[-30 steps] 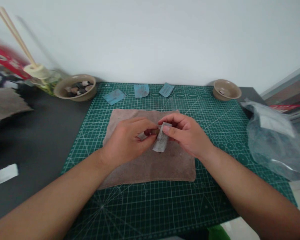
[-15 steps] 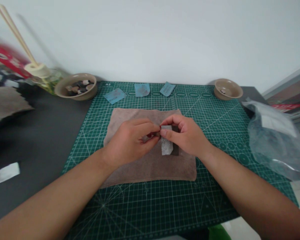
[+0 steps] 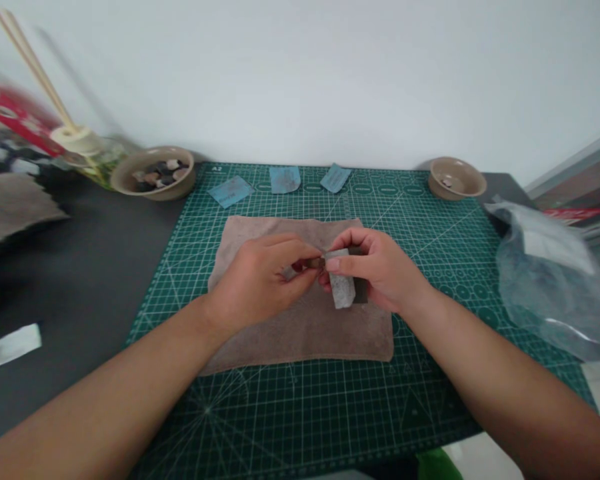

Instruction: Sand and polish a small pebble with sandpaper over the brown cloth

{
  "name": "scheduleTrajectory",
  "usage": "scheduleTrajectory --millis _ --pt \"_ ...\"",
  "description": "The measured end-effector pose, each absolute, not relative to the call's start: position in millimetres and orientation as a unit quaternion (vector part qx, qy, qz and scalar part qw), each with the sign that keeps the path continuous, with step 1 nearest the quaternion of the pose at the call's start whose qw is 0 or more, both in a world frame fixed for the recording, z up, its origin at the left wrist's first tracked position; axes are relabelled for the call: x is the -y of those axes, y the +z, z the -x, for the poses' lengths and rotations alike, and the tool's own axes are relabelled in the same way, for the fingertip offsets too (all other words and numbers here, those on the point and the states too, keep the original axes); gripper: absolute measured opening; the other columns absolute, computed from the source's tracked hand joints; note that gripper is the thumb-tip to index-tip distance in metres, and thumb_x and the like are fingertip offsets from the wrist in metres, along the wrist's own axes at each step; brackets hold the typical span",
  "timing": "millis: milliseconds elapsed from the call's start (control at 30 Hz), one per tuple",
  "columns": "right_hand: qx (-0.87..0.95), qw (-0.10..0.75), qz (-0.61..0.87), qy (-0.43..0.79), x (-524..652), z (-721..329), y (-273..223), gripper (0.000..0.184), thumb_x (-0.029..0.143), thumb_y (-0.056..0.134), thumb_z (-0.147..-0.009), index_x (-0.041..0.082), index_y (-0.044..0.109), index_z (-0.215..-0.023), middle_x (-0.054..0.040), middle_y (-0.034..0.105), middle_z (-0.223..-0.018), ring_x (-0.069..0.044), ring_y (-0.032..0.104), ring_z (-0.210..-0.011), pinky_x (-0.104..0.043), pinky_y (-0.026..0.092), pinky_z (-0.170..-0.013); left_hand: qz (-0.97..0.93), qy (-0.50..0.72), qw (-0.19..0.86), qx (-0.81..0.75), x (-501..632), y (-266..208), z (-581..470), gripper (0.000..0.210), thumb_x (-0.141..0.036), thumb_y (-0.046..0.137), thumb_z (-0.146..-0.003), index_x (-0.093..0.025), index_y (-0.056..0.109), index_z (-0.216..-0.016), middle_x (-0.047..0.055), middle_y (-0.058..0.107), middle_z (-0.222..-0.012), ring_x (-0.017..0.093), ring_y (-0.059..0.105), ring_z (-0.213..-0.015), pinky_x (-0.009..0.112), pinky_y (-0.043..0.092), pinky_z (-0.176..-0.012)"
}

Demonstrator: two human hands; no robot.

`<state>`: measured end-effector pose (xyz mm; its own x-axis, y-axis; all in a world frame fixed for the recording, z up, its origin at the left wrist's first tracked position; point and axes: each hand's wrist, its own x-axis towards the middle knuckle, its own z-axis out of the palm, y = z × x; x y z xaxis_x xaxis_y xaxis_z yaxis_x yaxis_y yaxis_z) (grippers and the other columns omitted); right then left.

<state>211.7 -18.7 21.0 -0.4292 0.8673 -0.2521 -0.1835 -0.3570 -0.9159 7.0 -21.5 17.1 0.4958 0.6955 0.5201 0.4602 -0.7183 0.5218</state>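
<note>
My left hand (image 3: pixel 263 280) is closed in a pinch on a small brown stone (image 3: pixel 314 263), mostly hidden by the fingertips. My right hand (image 3: pixel 377 267) grips a grey speckled block (image 3: pixel 343 290), with the thumb across its upper part. A dark flat piece (image 3: pixel 361 291) shows along the block's right side; whether it is part of the block I cannot tell. The upper left of the block is close against the stone. Both hands are above a brown cloth (image 3: pixel 300 337) spread on a green cutting mat (image 3: pixel 290 407).
A bowl (image 3: pixel 125 175) of pebbles stands back left, beside a reed diffuser (image 3: pixel 80 143). Another bowl (image 3: pixel 457 180) at back right holds a few small pieces. Blue-backed sheets (image 3: pixel 285 180) lie along the mat's back edge. A clear plastic bag (image 3: pixel 545 287) rests at right.
The grey block has moved slightly right and tilted, and my right thumb now lies farther across it. My left hand keeps its pinch, nearly in place.
</note>
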Motion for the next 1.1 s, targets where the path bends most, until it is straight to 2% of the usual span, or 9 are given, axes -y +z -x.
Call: scheduleTrajectory --millis 133,233,433,667,833,967,1100 --pt "0.4 0.36 0.389 0.747 17.5 -210.7 23.4 0.043 0.033 0.093 -0.06 0.018 0.059 -0.082 0.003 0.069 -0.06 -0.014 0.066 -0.05 -0.025 0.054 -0.049 -0.849 0.372 0.156 -0.342 21.3 15.6 -7.1 0.009 -0.011 0.07 -0.085 -0.019 0.07 -0.091 -0.003 0.07 -0.078 0.01 0.066 -0.069 0.021 0.05 -0.064" --pt "0.412 0.357 0.393 0.741 16.8 -210.8 23.0 0.039 0.033 0.091 -0.064 0.017 0.06 -0.082 0.0041 0.068 -0.06 -0.012 0.065 -0.048 -0.022 0.051 -0.046 -0.846 0.376 0.156 -0.343 20.8 15.3 -7.4 0.008 -0.013 0.069 -0.086 -0.02 0.069 -0.09 -0.003 0.069 -0.076 0.01 0.066 -0.067 0.022 0.05 -0.064" --pt "0.461 0.331 0.405 0.717 18.5 -210.6 18.5 0.031 0.033 0.085 -0.071 0.019 0.061 -0.085 0.0028 0.071 -0.063 -0.014 0.068 -0.053 -0.023 0.054 -0.049 -0.845 0.377 0.153 -0.348 20.7 15.7 -7.4 0.008 -0.013 0.068 -0.086 -0.02 0.069 -0.089 -0.003 0.07 -0.076 0.01 0.067 -0.067 0.022 0.051 -0.063" --pt "0.546 0.338 0.462 0.612 20.5 -209.3 18.8 0.025 0.032 0.081 -0.071 0.019 0.061 -0.081 -0.0015 0.074 -0.07 -0.018 0.071 -0.062 -0.028 0.057 -0.055 -0.86 0.354 0.14 -0.341 21.2 16.0 -6.6 0.005 -0.017 0.068 -0.088 -0.02 0.071 -0.091 -0.001 0.074 -0.078 0.012 0.069 -0.068 0.022 0.05 -0.06" --pt "0.629 0.33 0.478 0.517 20.5 -211.3 19.8 0.015 0.029 0.076 -0.074 0.02 0.065 -0.077 -0.0027 0.074 -0.072 -0.019 0.071 -0.065 -0.03 0.054 -0.058 -0.871 0.325 0.136 -0.343 22.8 16.2 -7.2 0.006 -0.017 0.065 -0.088 -0.018 0.072 -0.087 0.0 0.074 -0.074 0.013 0.068 -0.065 0.023 0.048 -0.058" --pt "0.697 0.318 0.492 0.413 22.5 -210.2 18.4 0.008 0.023 0.074 -0.075 0.02 0.067 -0.073 -0.0045 0.077 -0.081 -0.021 0.071 -0.076 -0.034 0.052 -0.067 -0.887 0.287 0.125 -0.34 23.2 14.1 -8.4 0.009 -0.015 0.063 -0.087 -0.016 0.072 -0.087 0.001 0.073 -0.074 0.015 0.067 -0.064 0.025 0.047 -0.056" --pt "0.719 0.321 0.486 0.38 24.3 -209.6 19.1 0.009 0.018 0.072 -0.076 0.021 0.066 -0.071 -0.0033 0.078 -0.085 -0.021 0.072 -0.08 -0.035 0.051 -0.072 -0.893 0.266 0.122 -0.343 23.8 13.4 -8.5 0.01 -0.014 0.062 -0.087 -0.015 0.072 -0.088 0.002 0.073 -0.074 0.015 0.067 -0.063 0.026 0.048 -0.056"
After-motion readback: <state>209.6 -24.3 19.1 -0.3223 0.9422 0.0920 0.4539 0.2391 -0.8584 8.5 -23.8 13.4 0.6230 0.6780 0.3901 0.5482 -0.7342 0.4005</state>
